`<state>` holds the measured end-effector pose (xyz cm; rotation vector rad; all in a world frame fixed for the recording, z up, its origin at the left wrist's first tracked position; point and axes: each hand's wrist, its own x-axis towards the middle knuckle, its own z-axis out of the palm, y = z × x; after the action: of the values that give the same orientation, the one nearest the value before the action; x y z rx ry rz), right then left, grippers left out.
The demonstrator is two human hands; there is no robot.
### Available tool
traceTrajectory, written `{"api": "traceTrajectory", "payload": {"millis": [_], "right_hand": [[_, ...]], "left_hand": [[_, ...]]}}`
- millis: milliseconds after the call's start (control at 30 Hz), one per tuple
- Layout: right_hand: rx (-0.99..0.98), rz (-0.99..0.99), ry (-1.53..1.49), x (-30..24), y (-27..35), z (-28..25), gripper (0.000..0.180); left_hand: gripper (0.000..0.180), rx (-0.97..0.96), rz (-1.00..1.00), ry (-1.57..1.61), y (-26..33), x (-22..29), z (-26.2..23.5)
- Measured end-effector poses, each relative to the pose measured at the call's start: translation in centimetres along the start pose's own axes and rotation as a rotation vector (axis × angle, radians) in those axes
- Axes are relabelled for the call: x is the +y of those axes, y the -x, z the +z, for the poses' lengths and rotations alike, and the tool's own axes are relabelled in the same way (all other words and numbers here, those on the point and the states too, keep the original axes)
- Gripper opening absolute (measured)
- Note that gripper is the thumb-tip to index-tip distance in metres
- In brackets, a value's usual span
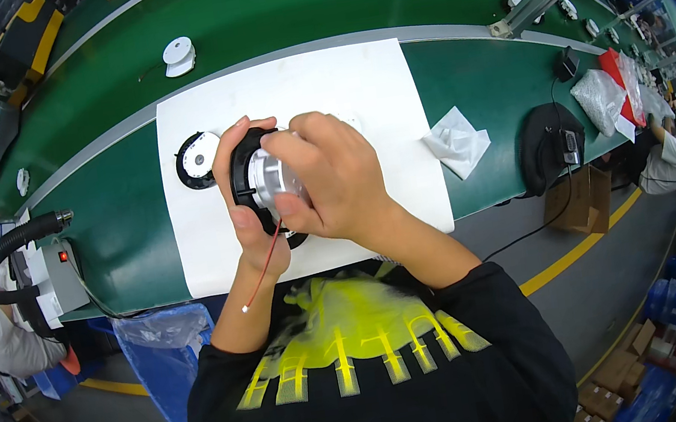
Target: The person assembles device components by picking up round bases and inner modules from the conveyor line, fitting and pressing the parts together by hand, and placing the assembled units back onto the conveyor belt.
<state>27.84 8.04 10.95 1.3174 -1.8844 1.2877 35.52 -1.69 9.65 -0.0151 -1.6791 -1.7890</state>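
Observation:
Above a white sheet point(294, 79), my left hand point(254, 238) is closed around the rim of a black ring-shaped housing point(240, 168). My right hand point(339, 172) grips a clear and white round part point(268, 177) set against the housing's face. From between the hands hangs a thin red wire point(263, 275) with a small white plug at its end. To the left on the sheet lies a similar round part point(201, 157), white with a black rim. A black curved piece point(297, 239) shows below my right hand, mostly hidden.
A crumpled white cloth or bag point(458, 142) lies right of the sheet. Past the bench, a white round part point(179, 56) sits on a green conveyor point(284, 11). A black flexible hose point(10, 244) and a grey box point(58, 276) stand left, above a lined blue bin point(159, 348).

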Motion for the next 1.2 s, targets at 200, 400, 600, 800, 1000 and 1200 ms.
{"api": "traceTrajectory", "payload": {"millis": [200, 400, 600, 800, 1000, 1200], "right_hand": [[-0.044, 0.047, -0.069, 0.2, 0.8, 0.0, 0.044], [-0.14, -0.205, 0.078, -0.1, -0.5, -3.6, 0.053], [0.087, -0.29, -0.418, -0.7, -0.4, -2.4, 0.049], [0.113, 0.162, -0.014, 8.7, 0.2, -1.0, 0.055], [0.344, 0.294, 0.081, 16.1, 3.6, -1.5, 0.043], [0.129, 0.315, 0.138, 15.7, 4.0, -0.9, 0.037]], "left_hand": [[0.085, -0.044, 0.018, -0.092, 0.1, -0.4, 0.1], [0.095, -0.264, 0.013, 0.219, 1.6, -3.7, -0.1], [0.083, -0.274, -0.101, 0.095, -0.1, -2.6, 0.2], [0.056, -0.25, -0.631, 0.497, -8.0, -4.9, 5.3], [0.061, 0.074, -1.033, 0.826, -22.2, -17.2, 6.3], [0.064, 0.199, -1.103, 0.822, -27.7, -22.4, 8.2]]}}
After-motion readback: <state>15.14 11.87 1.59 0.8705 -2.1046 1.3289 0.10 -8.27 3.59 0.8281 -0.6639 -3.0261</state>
